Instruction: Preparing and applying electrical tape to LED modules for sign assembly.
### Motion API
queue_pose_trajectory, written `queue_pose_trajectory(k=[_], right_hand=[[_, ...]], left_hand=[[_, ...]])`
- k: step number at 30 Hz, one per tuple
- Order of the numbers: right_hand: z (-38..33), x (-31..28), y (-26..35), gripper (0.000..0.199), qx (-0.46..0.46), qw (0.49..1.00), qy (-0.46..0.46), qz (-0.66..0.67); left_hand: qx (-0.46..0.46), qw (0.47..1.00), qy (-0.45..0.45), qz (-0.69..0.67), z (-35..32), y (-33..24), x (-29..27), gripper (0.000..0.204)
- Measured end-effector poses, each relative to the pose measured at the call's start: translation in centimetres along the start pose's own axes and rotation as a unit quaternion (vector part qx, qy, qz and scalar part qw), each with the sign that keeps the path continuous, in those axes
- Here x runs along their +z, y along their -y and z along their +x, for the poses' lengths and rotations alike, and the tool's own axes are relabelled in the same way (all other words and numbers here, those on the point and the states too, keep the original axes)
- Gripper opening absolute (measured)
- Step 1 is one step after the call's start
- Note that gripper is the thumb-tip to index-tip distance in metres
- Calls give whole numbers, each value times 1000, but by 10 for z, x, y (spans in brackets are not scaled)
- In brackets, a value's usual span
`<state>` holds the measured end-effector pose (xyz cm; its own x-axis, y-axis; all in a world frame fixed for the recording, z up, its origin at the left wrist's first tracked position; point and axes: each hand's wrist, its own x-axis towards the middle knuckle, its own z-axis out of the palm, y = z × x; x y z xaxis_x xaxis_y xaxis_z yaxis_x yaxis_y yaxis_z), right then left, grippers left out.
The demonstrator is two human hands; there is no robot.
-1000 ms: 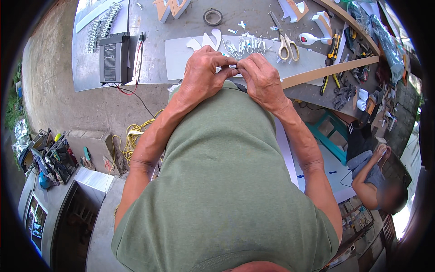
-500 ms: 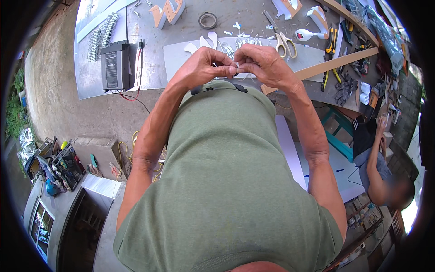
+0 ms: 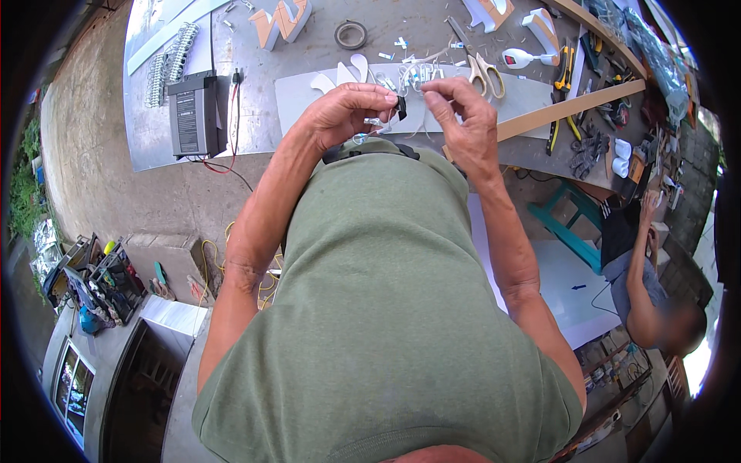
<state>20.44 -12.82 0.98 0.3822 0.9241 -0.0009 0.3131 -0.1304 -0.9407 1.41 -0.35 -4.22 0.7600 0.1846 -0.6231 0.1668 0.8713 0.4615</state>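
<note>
My left hand [image 3: 347, 116] is closed in a pinch on thin wires with a small black piece [image 3: 399, 108] at the fingertips. Small white-and-blue light modules [image 3: 373, 123] dangle from these wires beneath the fingers. My right hand [image 3: 469, 127] is raised a short way to the right, thumb and forefinger tips close together; what they pinch, if anything, is too small to make out. Just beyond both hands, a heap of similar wired modules [image 3: 421, 75] lies on a pale sheet [image 3: 297, 96], beside white curved cut-outs [image 3: 340, 75].
On the metal table are a black tape roll [image 3: 351, 34], scissors [image 3: 485, 77], a white bottle [image 3: 519, 59], a black power box [image 3: 193, 116], block letters [image 3: 279, 25], a wooden strip [image 3: 571, 110] and pliers [image 3: 566, 69]. Another person [image 3: 644, 285] sits at right near a green stool [image 3: 567, 224].
My hands were together at the fingertips; now they are apart, the right one moved rightward. The black piece and dangling modules now show at my left fingers.
</note>
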Motion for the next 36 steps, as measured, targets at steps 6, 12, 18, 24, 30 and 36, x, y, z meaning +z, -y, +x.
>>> queue_pose_trajectory(k=[6,12,18,24,30,36], right_hand=[[-17,11,1,23,198,967,52,152],[-17,6,-10,23,229,940,99,233],[-18,1,-10,25,293,867,93,393],[-23,2,-10,27,355,852,115,368],[-28,-2,-19,24,340,863,84,364],[-30,3,-7,24,247,919,39,304]], left_hand=[[-10,1000,20,-12,7,1,3,16],[-9,999,16,33,6,3,9,13],[24,998,42,31,6,3,8,13],[54,996,41,62,5,2,13,14],[77,991,28,110,8,5,13,14],[94,988,29,116,9,8,11,16]])
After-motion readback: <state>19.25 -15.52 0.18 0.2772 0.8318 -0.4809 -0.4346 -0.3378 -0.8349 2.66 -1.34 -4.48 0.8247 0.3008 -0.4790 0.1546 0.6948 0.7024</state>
